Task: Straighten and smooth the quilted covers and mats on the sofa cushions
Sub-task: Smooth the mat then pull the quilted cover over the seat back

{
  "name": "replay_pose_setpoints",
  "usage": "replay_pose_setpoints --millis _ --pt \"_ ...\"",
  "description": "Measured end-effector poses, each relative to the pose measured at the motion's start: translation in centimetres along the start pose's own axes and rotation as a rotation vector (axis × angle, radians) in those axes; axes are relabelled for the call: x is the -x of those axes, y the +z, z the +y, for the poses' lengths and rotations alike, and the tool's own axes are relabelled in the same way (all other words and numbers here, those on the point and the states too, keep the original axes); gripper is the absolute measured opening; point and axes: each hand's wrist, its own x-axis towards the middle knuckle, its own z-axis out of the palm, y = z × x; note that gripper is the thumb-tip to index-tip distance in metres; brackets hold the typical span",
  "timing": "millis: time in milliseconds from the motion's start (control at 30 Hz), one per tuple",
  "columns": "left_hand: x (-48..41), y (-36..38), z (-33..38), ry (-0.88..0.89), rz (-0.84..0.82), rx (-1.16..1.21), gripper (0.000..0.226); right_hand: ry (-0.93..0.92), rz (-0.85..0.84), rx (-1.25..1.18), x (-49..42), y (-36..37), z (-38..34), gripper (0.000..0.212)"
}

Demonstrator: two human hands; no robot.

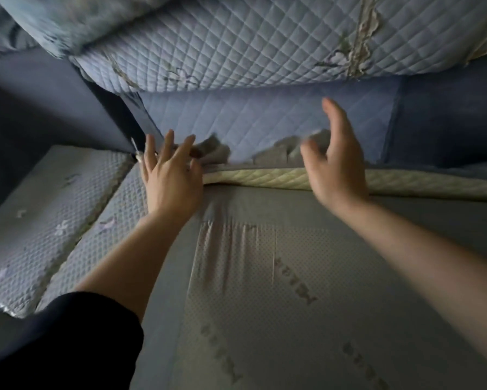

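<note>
Mat edge (253, 175) between left hand (170, 177) and right hand (336, 167)

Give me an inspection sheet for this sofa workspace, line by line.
Surface: grey dotted mat lies across the foreground, creased toward its rear left.
Job's things: cream quilted edge runs along the mat's rear; blue quilted cover stands behind it; pale quilted cover bulges above; side cushion cover lies at the left.
Clutter: nothing seen.
Grippers: left hand open, spread at the mat's rear fold; right hand open, blurred.
Cables: nothing seen.
Surroundings: dark blue upholstery; dim light.
</note>
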Motion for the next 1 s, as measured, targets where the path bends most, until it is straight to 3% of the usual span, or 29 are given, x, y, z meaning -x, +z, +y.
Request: replay_pose_setpoints --millis 67,167,233,300,400,433,467,500,600,667,733,800,867,933,1000 --pt "1.4 -0.5 0.3 0.119 0.114 0.122 0.048 -0.244 -0.063 0.011 4.2 1.8 -0.1 0.058" --pt "1.9 -2.3 1.6 0.249 0.350 0.229 0.053 -0.479 -0.665 0.475 9.9 4.2 2.4 0.064" --pt "2.5 -3.0 2.4 0.300 0.487 0.305 0.052 -0.415 -0.869 0.607 10.3 4.7 3.5 0.065" --pt "4.7 -1.2 1.0 0.338 0.400 0.271 0.050 -0.309 -0.838 0.463 9.0 4.5 1.9 0.060" --pt "9.0 4.1 -3.0 0.119 -0.137 -0.090 0.059 -0.310 -0.240 0.102 5.5 2.6 -2.0 0.053" --pt "9.6 5.3 -4.1 0.010 -0.246 -0.145 0.062 -0.320 -0.105 0.023 5.2 1.9 -2.3 0.052" --pt "9.4 6.0 -4.4 -0.069 -0.281 -0.140 0.065 -0.346 -0.072 0.004 5.4 1.3 -1.4 0.052" --pt "8.8 6.0 -4.1 -0.092 -0.264 -0.100 0.065 -0.373 -0.142 0.089 6.1 1.0 0.0 0.053" --pt "7.5 3.3 -0.5 0.028 0.036 0.059 0.066 -0.455 -0.637 0.592 10.2 0.7 6.4 0.065" --pt "7.0 2.0 1.7 0.097 0.211 0.148 0.062 -0.360 -0.741 0.551 9.7 0.7 7.8 0.067" --pt "8.3 3.0 2.6 0.095 0.164 0.116 0.060 -0.193 -0.693 0.288 7.2 -0.4 5.3 0.060" --pt "10.4 5.8 2.4 0.048 -0.098 -0.036 0.065 -0.166 -0.370 0.048 3.9 -2.9 2.6 0.054" --pt "11.3 7.5 2.5 -0.019 -0.295 -0.120 0.068 -0.313 -0.048 -0.021 2.9 -5.5 1.7 0.051" --pt "10.5 7.2 5.0 -0.014 -0.257 -0.027 0.067 -0.399 -0.058 0.121 4.7 -7.4 5.4 0.052" --pt "9.8 5.5 9.0 0.107 -0.005 0.106 0.064 -0.360 -0.378 0.472 8.8 -8.5 10.9 0.057"
